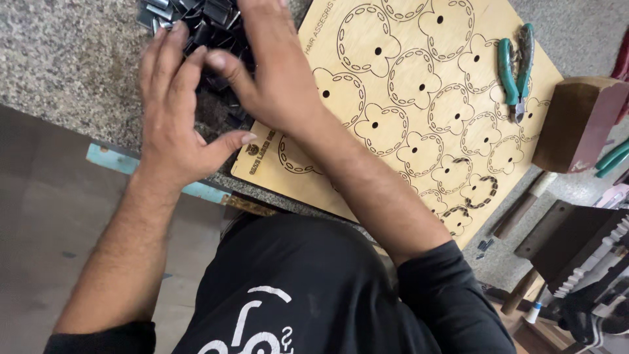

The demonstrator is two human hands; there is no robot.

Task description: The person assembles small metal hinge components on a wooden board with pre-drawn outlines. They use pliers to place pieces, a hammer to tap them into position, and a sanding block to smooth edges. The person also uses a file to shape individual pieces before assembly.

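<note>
Head view showed both your hands at the far left of the worktop (59, 59), over a heap of small dark metal clips (196, 19). Your left hand (173, 111) was spread, fingers straight and thumb out, its fingertips on the near edge of the heap. Your right hand (272, 72) reached across from the right with thumb and fingers curled toward the clips; whether it pinched one I could not tell, since the hand covered that spot.

Those clips looked light, stiff and thin, likely slick and sharp at the edges, so you would do best to take one by its flat sides between thumb and forefinger, not scoop the heap.

Just right of your hands lay a pale plywood board (472, 131), cut with rows of flower-shaped outlines, each ringed with small slots and holed in the middle. A few near outlines already held dark pieces in their slots. Dark printed lettering ran along the board's left edge and a small dark mark sat at its near corner. Green-handled pliers (517, 65) lay on the board's far right, and a brown wooden block (580, 121) stood beside it.
</note>
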